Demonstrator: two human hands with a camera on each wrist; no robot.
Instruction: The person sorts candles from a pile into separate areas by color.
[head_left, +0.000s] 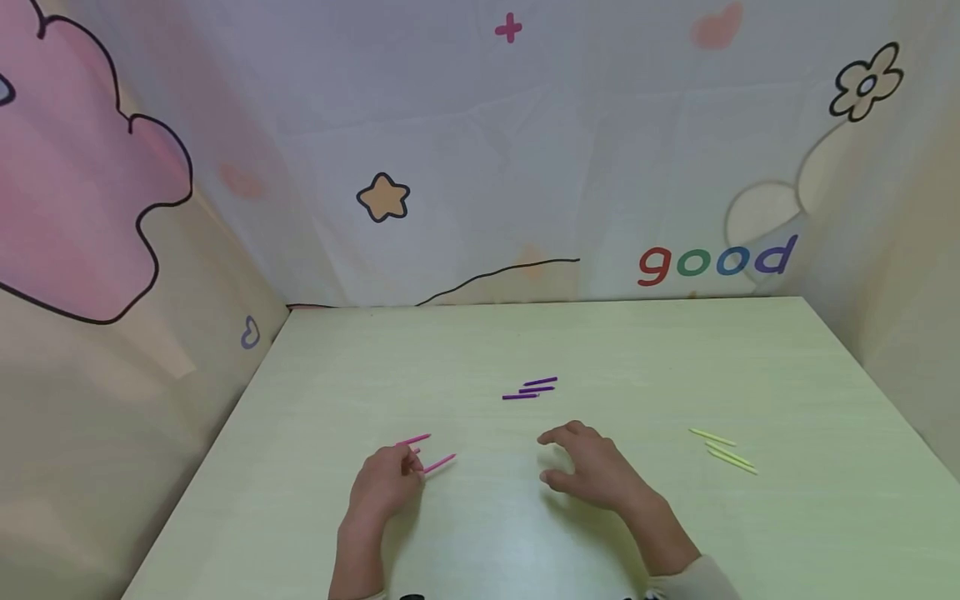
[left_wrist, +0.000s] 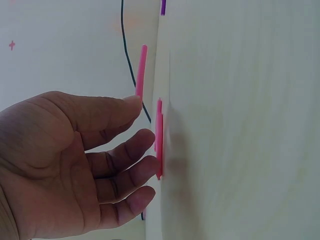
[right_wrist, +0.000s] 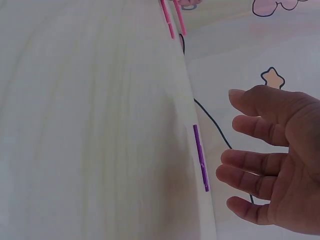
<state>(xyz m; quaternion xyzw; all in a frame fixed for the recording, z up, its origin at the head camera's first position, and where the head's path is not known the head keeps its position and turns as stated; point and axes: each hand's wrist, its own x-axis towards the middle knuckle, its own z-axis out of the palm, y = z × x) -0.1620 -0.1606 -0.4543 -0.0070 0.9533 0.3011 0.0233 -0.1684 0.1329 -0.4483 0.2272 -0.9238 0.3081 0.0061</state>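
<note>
My left hand (head_left: 386, 483) pinches a slim pink stick (head_left: 440, 463) between thumb and forefinger. In the left wrist view the held pink stick (left_wrist: 141, 70) points up above the fingertips, raised off the table, and the other fingers bend loosely. More pink sticks (head_left: 414, 439) lie on the table just beyond this hand, partly hidden by it. My right hand (head_left: 596, 471) hovers over the table with thumb and fingers apart, holding nothing. Past it lie purple sticks (head_left: 537, 390), close together; in the right wrist view they overlap as one purple line (right_wrist: 201, 157).
Pale yellow-green sticks (head_left: 730, 452) lie to the right of my right hand. The pale table (head_left: 480, 542) ends at a patterned cloth backdrop (head_left: 480, 167), which also rises along both sides.
</note>
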